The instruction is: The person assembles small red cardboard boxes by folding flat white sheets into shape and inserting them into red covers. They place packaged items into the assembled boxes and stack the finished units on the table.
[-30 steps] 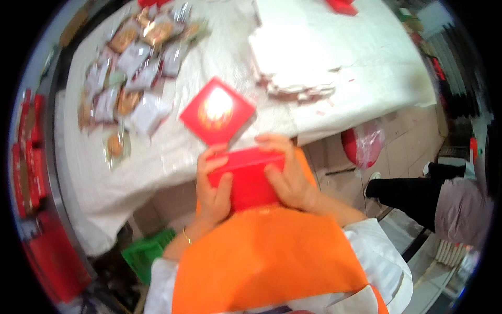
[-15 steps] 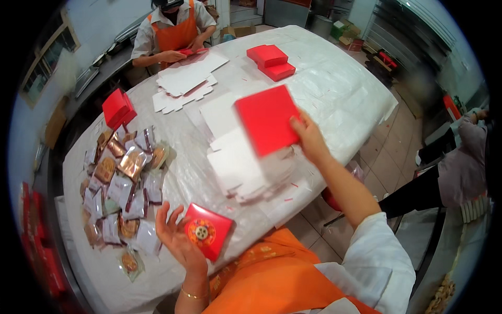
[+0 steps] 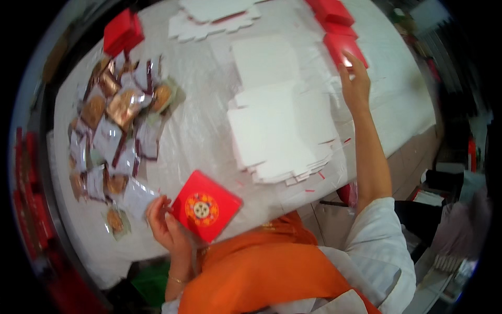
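A flat red box (image 3: 340,48) lies at the far right of the table against other red boxes, with my right hand (image 3: 356,83) closed at its near edge. My left hand (image 3: 168,226) is at the near side of the table, its fingers loosely bent and slightly apart. Right beside it lies a red square box (image 3: 201,209) with a round, colourful flower-like emblem on top. A white wrapped packet (image 3: 140,198) reaches close to my left fingertips; whether they touch it I cannot tell.
A heap of wrapped pastries (image 3: 125,107) covers the left of the table. White cardboard blanks (image 3: 277,125) are piled in the middle, more blanks (image 3: 209,26) at the far edge. Another red box (image 3: 123,32) stands far left. Red scraps (image 3: 321,175) lie near the right edge.
My right hand has carried the red box away from above the white blanks to the far-right red boxes. My left hand's fingers have bent inward. The view has tilted down; the co-worker is out of sight.
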Motion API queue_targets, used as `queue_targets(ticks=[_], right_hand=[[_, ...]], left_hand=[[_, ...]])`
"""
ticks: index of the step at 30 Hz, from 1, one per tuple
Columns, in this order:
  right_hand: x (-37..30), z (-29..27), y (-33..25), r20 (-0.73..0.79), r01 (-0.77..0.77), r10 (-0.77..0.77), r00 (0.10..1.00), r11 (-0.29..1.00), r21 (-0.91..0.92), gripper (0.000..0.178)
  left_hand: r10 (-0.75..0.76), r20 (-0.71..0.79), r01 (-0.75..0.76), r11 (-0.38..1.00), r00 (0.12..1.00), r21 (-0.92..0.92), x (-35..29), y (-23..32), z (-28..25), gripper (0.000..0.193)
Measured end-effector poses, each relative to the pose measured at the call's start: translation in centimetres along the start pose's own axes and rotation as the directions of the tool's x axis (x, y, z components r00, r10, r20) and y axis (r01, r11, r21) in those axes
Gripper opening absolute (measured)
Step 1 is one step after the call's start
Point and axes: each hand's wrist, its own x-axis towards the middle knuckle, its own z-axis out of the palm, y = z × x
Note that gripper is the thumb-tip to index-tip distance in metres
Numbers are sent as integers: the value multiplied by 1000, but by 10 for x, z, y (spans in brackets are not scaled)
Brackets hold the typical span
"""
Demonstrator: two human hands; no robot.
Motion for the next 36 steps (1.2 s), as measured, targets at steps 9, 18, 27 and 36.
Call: queue_targets(ticks=[9,18,27,36], right_hand=[[-180,-32,-211,502,-27,-224,835,895,444,32],[-243,28,-240,647,-418,-17,762,750,512,48],[-262,32,-240,747,-613,90,659,640,463,58],[-190,-18,-233,761,-766,86,643,72,639,61]], left_hand=[[-82,9,79,981,997,175,-21,-10,2,48],[-176,48,182,963,983,-201,-62,-31,14,64],[-178,36,173,852,983,-495,-57,-24,-4,63],[-104,58,114,697,993,-707,-31,35,9,59]])
